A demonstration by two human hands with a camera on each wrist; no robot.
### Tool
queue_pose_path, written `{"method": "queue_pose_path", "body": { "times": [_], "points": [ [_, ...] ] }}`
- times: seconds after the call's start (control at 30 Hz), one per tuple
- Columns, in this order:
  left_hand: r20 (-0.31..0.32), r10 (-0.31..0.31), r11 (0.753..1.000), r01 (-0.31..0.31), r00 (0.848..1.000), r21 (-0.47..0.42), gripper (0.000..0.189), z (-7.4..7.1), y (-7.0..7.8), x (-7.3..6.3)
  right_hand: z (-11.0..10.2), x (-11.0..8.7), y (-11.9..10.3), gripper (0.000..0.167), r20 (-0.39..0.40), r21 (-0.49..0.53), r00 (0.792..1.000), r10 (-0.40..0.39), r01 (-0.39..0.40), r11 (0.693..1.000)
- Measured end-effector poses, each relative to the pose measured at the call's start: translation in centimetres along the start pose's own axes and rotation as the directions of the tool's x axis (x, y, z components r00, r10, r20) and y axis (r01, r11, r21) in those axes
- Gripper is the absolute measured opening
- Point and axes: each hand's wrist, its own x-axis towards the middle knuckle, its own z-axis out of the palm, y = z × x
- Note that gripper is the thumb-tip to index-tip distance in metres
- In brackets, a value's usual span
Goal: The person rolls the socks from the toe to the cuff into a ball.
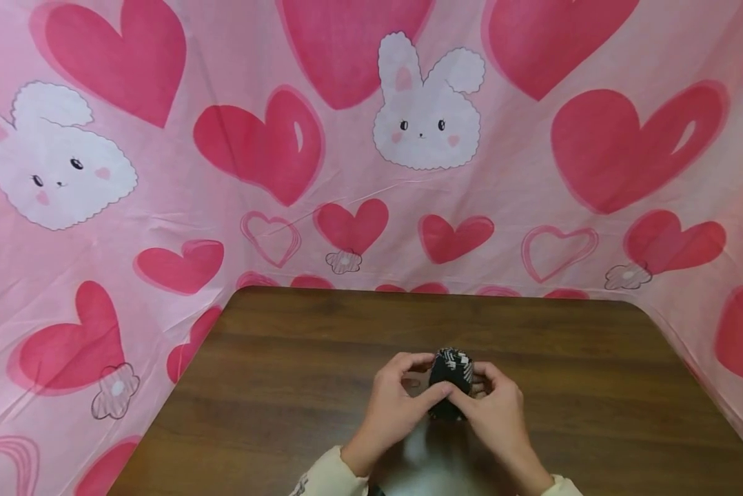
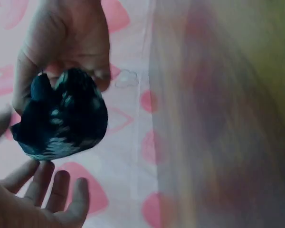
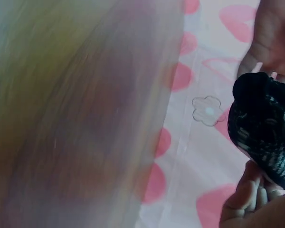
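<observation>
A rolled-up black sock bundle (image 1: 451,370) with a white knitted pattern is held up between both hands, above the table. My left hand (image 1: 395,401) grips its left side, thumb at the near face and fingers toward the far side. On the other side, my right hand (image 1: 499,412) holds it the same way, and the two thumb tips meet in front. The left wrist view shows the sock bundle (image 2: 66,118) with folds and an opening at its top. In the right wrist view the bundle (image 3: 261,123) is partly cut off by the frame edge.
Beneath the hands is a brown wooden table (image 1: 272,386) with rounded far corners. A pink cloth (image 1: 347,179) printed with hearts and rabbits hangs behind it and along both sides. Cream sleeves (image 1: 334,475) cover the wrists.
</observation>
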Motion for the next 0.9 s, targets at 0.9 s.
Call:
{"method": "queue_pose_path", "body": {
  "times": [0.9],
  "points": [
    [0.190,-0.023,1.000,0.020,0.982,0.019,0.009,-0.4,-0.5,2.0,-2.5,0.0,-0.1,0.023,0.483,-0.183,0.785,-0.387,0.523,0.833]
  ]
}}
